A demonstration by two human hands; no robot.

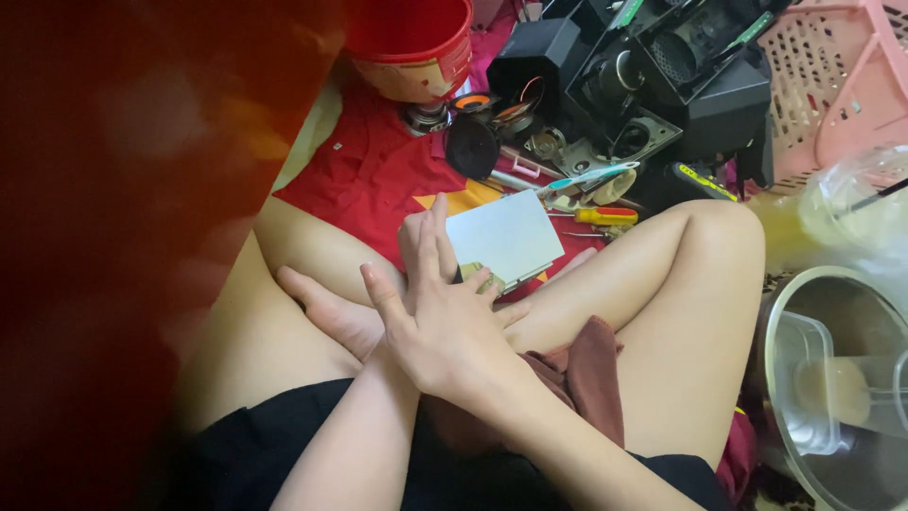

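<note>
1. White card (506, 234) lying flat on red cloth (378, 175), between the crossed legs.
2. Right hand (445, 326) spread, fingers splayed, resting just below the card's lower left corner, over the other hand.
3. Left hand (426, 248) mostly covered; fingers extended against the card's left edge; grip cannot be told.
4. Yellow screwdriver (605, 216) just right of the card.
5. Black speaker parts (681, 85) above the card; red bucket (411, 47) up-left.

A home floor used as a makeshift repair spot: bare crossed legs on a red cloth (369, 175), dismantled black speaker boxes (662, 85) at upper centre, loose screwdrivers (605, 216), a pink laundry basket (832, 85) upper right.
</note>
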